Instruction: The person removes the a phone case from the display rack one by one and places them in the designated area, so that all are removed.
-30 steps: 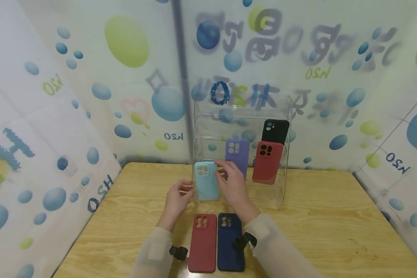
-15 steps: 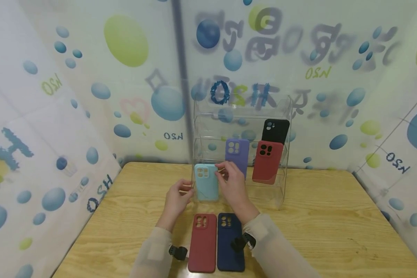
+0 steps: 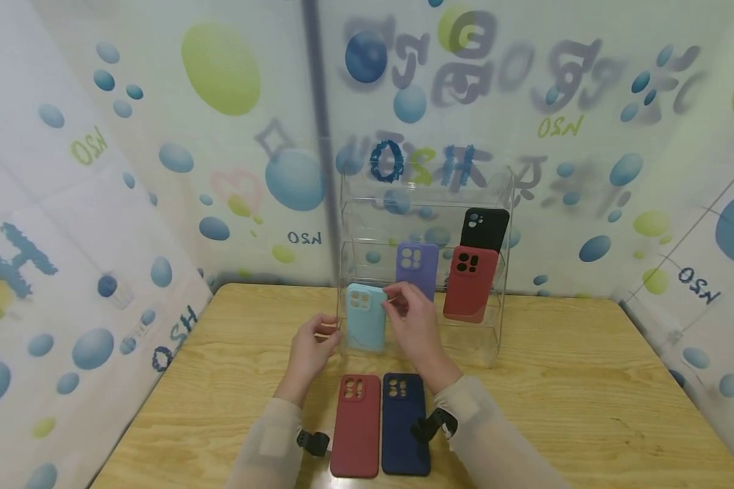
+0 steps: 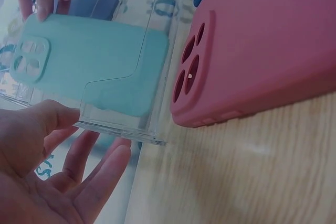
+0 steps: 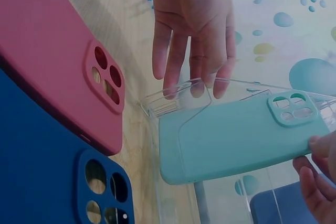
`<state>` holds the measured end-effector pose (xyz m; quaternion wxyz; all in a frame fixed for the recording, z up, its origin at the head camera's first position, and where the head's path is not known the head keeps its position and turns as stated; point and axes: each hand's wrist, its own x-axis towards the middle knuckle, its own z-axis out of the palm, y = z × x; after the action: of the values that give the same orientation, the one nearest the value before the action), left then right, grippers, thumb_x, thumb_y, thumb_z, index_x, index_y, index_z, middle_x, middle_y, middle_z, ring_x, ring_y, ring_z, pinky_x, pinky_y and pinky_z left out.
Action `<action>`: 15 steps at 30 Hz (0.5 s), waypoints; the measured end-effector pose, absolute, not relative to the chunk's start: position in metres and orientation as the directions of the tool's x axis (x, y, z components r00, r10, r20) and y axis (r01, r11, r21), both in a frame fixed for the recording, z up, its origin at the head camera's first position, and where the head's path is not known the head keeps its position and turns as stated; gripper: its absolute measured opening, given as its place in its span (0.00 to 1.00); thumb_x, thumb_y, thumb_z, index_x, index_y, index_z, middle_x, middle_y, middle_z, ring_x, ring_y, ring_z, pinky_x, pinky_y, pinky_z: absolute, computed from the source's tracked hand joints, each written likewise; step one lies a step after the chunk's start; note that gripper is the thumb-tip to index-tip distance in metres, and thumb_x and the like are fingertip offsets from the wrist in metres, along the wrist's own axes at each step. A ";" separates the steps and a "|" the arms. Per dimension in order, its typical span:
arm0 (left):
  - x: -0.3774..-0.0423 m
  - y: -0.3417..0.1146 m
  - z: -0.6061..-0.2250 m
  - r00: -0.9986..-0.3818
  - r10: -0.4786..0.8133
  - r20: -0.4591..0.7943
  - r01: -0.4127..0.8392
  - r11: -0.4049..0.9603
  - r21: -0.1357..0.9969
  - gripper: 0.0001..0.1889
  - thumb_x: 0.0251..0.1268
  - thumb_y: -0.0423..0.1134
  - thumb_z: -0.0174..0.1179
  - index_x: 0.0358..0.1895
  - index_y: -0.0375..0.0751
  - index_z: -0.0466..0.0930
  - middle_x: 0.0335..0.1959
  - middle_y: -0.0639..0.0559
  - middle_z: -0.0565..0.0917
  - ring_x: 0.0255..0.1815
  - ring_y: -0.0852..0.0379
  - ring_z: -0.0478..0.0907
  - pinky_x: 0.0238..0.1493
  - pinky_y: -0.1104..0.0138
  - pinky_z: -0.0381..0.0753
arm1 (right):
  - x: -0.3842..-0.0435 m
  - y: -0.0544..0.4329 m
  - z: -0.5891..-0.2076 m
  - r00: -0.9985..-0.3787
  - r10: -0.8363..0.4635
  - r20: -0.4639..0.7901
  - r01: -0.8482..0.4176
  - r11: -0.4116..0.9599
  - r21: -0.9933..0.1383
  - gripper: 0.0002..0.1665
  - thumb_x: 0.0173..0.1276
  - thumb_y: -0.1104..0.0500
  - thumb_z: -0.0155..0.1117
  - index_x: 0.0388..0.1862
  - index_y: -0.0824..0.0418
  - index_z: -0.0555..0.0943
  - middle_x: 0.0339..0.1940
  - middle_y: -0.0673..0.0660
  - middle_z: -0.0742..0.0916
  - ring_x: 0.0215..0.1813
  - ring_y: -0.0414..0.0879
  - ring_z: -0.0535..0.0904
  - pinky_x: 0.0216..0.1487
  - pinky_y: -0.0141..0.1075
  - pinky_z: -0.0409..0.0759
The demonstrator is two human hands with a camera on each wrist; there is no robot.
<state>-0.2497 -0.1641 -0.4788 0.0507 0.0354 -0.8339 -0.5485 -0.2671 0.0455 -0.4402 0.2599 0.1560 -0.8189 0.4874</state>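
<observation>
A light blue phone case (image 3: 365, 322) stands tilted back in the lowest tier at the left of a clear acrylic display rack (image 3: 503, 333). My right hand (image 3: 414, 324) pinches its upper right edge between thumb and fingers, plain in the right wrist view. My left hand (image 3: 310, 346) is at the rack's left side; its thumb touches the side panel's edge (image 4: 107, 128) while the other fingers stay loose outside it. In the left wrist view, the case (image 4: 94, 51) sits behind the rack's clear front lip, its camera cutouts at the upper end.
A dark red case (image 3: 356, 428) and a navy case (image 3: 405, 445) lie side by side on the wooden table (image 3: 556, 407) before the rack. A purple case (image 3: 425, 268), another red case (image 3: 469, 292) and a black case (image 3: 489, 229) stand in higher tiers.
Over the last half second the light blue case has shifted slightly up and right, with the right hand moving along. Before that it sank a little. The left hand has hardly moved.
</observation>
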 end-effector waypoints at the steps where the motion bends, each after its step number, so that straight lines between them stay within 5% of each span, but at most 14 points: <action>1: -0.250 -0.164 -0.479 -0.992 -0.114 0.050 0.001 0.398 0.917 0.11 0.70 0.30 0.64 0.53 0.38 0.83 0.46 0.36 0.85 0.41 0.48 0.86 0.38 0.62 0.90 | -0.267 0.047 -0.439 -0.817 0.001 0.576 -0.506 0.477 -0.719 0.11 0.67 0.66 0.73 0.47 0.57 0.85 0.40 0.54 0.87 0.39 0.44 0.86 0.38 0.35 0.87; 15: -0.250 -0.163 -0.480 -0.993 -0.113 0.043 -0.006 0.402 0.916 0.12 0.71 0.32 0.65 0.54 0.39 0.83 0.46 0.38 0.85 0.41 0.49 0.86 0.40 0.61 0.90 | -0.259 0.067 -0.423 -0.753 0.043 0.657 -0.564 0.473 -0.677 0.12 0.66 0.68 0.74 0.47 0.58 0.85 0.37 0.55 0.87 0.36 0.44 0.86 0.34 0.34 0.86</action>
<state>-0.2499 -0.1627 -0.4795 0.0489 0.0357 -0.8357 -0.5458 -0.2591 0.0665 -0.4228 0.3116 0.1628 -0.7997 0.4867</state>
